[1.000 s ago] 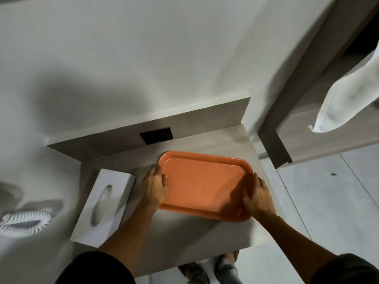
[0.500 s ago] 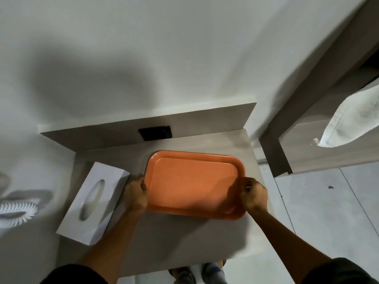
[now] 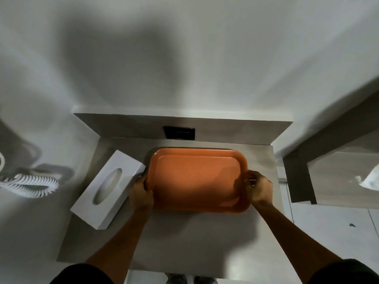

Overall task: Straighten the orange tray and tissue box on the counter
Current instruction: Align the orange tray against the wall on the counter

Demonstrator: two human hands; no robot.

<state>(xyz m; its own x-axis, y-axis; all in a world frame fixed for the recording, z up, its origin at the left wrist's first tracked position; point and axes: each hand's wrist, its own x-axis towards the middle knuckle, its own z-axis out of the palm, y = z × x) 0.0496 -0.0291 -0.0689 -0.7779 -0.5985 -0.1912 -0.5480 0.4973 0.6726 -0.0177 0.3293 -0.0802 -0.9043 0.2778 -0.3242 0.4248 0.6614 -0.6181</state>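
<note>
An orange tray (image 3: 196, 179) lies on the grey counter (image 3: 194, 238), its long sides nearly parallel to the back panel. My left hand (image 3: 141, 191) grips the tray's left rim and my right hand (image 3: 259, 189) grips its right rim. A white tissue box (image 3: 108, 189) with an oval slot lies to the left of the tray, turned at an angle, its near corner close to my left hand.
A black socket plate (image 3: 179, 133) sits in the upright back panel behind the tray. A white coiled cord (image 3: 30, 184) hangs on the wall at left. A wooden cabinet (image 3: 328, 165) with a white cloth (image 3: 371, 179) stands at right.
Both hands have turned the tray so it sits squarer to the back panel. The camera view has shifted, putting the counter more central.
</note>
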